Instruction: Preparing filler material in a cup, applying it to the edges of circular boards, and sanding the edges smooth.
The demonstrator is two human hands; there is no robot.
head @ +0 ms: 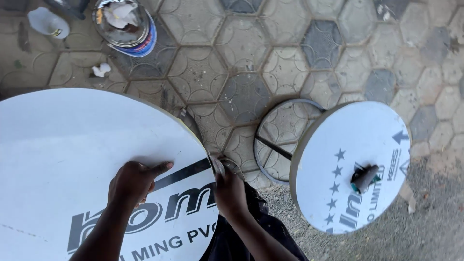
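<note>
**Two hands on a large white disc**

Nearest the camera, the left hand lies flat on the large white disc, fingers half curled, thumb pointing right, gripping nothing. The right hand is closed at the disc's right rim; what it pinches I cannot tell. Being round, the disc has no long axis; its face tilts upward. It could slip sideways if pressure eases. Farther right stands a smaller disc, then a metal ring and, farthest, a bowl on the paved floor.

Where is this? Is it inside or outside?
Probably outside, at an open-air work spot: hexagonal paving stones cover the ground, gravel lies beside them, and round white boards are being worked on there.
</note>
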